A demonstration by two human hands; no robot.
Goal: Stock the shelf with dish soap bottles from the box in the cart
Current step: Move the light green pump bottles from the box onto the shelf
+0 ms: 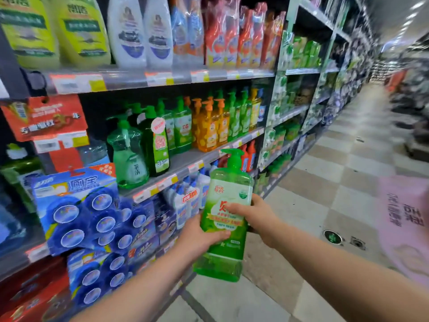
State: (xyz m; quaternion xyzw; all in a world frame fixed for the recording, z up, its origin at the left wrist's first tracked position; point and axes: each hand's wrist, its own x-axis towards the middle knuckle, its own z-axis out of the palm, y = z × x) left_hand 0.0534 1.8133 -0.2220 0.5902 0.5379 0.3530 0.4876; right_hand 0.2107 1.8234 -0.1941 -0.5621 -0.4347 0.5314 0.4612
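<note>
I hold a green dish soap bottle (228,196) with a pump top upright in front of the shelving, below the level of the middle shelf (185,160). My left hand (199,238) grips its lower left side. My right hand (257,216) wraps around its right side, thumb across the label. On the middle shelf stand several green pump bottles (178,126) and orange pump bottles (210,129), with a bare stretch of shelf in front of them. The cart and the box are out of view.
Large refill bottles (137,31) fill the top shelf. Blue toilet-cleaner packs (79,210) hang at lower left, beside a red promo sign (46,117). The checkered aisle floor (336,182) runs off to the right, with a pink floor sticker (404,224).
</note>
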